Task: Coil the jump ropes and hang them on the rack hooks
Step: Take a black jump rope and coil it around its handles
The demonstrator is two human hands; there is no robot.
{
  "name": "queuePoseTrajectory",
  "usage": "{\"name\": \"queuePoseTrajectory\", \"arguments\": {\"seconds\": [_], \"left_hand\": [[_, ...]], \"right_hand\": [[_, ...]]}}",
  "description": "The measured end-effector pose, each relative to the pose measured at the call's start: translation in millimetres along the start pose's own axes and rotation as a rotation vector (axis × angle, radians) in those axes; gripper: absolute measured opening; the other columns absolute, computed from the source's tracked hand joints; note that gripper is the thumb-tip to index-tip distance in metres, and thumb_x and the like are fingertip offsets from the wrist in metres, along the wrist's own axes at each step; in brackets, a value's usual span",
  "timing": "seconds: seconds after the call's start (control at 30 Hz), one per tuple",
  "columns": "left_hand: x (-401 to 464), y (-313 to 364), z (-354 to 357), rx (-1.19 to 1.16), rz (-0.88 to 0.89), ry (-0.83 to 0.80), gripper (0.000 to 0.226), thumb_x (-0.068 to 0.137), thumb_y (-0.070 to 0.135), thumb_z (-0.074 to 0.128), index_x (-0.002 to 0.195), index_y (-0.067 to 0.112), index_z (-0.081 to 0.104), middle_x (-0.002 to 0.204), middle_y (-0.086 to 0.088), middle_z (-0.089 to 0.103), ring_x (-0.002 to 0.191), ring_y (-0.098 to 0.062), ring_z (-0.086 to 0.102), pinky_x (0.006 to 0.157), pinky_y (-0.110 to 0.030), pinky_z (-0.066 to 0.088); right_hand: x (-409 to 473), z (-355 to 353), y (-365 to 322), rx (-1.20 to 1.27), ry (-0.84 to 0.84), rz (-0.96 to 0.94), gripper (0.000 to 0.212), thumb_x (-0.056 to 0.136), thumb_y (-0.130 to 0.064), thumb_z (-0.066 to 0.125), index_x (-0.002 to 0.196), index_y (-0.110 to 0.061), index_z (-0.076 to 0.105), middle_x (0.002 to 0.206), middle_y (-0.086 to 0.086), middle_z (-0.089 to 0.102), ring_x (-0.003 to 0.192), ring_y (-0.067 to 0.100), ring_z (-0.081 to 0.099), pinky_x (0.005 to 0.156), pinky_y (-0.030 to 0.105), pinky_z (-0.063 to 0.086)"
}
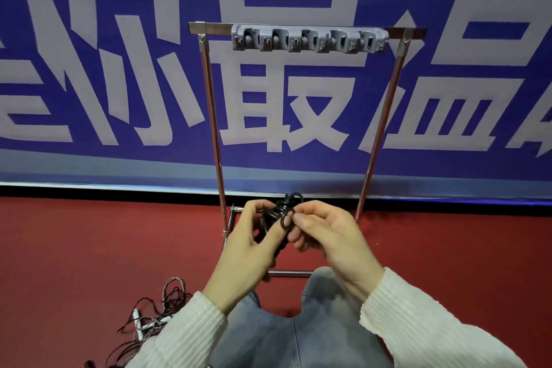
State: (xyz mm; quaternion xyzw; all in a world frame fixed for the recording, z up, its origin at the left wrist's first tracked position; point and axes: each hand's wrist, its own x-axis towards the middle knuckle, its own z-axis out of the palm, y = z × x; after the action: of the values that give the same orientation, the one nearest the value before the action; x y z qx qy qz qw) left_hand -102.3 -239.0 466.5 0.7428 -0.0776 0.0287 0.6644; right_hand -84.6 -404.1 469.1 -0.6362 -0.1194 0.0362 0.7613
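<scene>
Coiled rope: I see a black jump rope [282, 218] bunched into small tight loops, held up between both hands in front of the lower part of the rack, above the red floor.
Left hand: my left hand [248, 248] grips the lower part of the black bundle, fingers curled round it from the left.
Right hand: my right hand [325, 236] pinches a loop at the top of the bundle between thumb and forefinger; the other fingers curl under it.
Rack: a metal rack [380, 116] of two slanting posts and a top bar stands just beyond the hands, its base rails on the floor.
Hooks: a grey hook strip [307, 39] sits on the top bar; I see nothing hanging on it.
Other ropes: a loose tangle of thin dark and pale ropes [158, 317] with light handles lies on the floor at lower left, well apart from the rack top.
Floor: red carpet [89, 248].
Backdrop: a blue banner [119, 158] with large white characters behind the rack.
Clothing: cream ribbed sleeves [418, 323] and blue jeans [298, 334].
</scene>
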Motion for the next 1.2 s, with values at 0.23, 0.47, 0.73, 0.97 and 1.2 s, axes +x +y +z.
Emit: {"name": "queuePoseTrajectory", "arguments": {"seconds": [0.23, 0.47, 0.73, 0.97, 1.2], "left_hand": [[4.7, -12.4, 9.1, -0.022, 0.074, 0.17, 0.018, 0.105, 0.034, 0.049, 0.123, 0.034, 0.05, 0.112, -0.005, 0.067, 0.09, -0.014, 0.065, 0.075, -0.034, 0.053], [3.7, -12.7, 2.8, 0.028, 0.102, 0.049, 0.042, 0.109, 0.021, 0.041, 0.143, 0.043, 0.049, 0.102, 0.008, 0.072, 0.078, -0.011, 0.06, 0.075, -0.035, 0.051], [1.1, -8.7, 1.3, -0.182, 0.076, 0.129, 0.043, 0.109, 0.022, 0.038, 0.128, 0.055, 0.057, 0.093, 0.002, 0.069, 0.063, -0.003, 0.057, 0.05, -0.018, 0.045], [4.4, -13.1, -4.5, -0.016, 0.1, 0.056, 0.043, 0.109, 0.016, 0.042, 0.134, 0.046, 0.057, 0.099, 0.002, 0.071, 0.072, -0.01, 0.057, 0.065, -0.027, 0.05], [9.5, -27.3, -3.1, 0.238, 0.121, 0.089, 0.041, 0.1, 0.044, 0.044, 0.14, 0.052, 0.048, 0.124, 0.01, 0.068, 0.101, -0.01, 0.064, 0.095, -0.04, 0.055]], "right_hand": [[2.9, 19.6, 12.7, 0.149, 0.233, -0.023, 0.01, 0.099, -0.012, 0.062, 0.105, -0.006, 0.068, 0.096, 0.009, 0.073, 0.085, 0.012, 0.066, 0.07, 0.027, 0.053], [13.4, 29.7, 10.5, 0.463, 0.28, 0.211, 0.009, 0.099, -0.006, 0.059, 0.106, -0.007, 0.065, 0.085, 0.005, 0.067, 0.07, 0.011, 0.061, 0.059, 0.021, 0.047], [15.4, 34.5, 8.5, 0.646, 0.264, 0.329, 0.011, 0.1, -0.006, 0.056, 0.104, -0.011, 0.065, 0.076, 0.004, 0.064, 0.064, 0.011, 0.059, 0.054, 0.02, 0.049], [17.4, 25.2, 6.6, 0.352, 0.15, 0.288, 0.019, 0.102, -0.006, 0.051, 0.109, -0.008, 0.068, 0.074, 0.002, 0.061, 0.065, 0.009, 0.058, 0.057, 0.021, 0.044], [13.6, 18.2, 10.4, -0.039, 0.116, 0.087, 0.013, 0.096, -0.02, 0.067, 0.104, -0.012, 0.073, 0.087, 0.002, 0.073, 0.083, 0.01, 0.067, 0.07, 0.027, 0.052]]}}
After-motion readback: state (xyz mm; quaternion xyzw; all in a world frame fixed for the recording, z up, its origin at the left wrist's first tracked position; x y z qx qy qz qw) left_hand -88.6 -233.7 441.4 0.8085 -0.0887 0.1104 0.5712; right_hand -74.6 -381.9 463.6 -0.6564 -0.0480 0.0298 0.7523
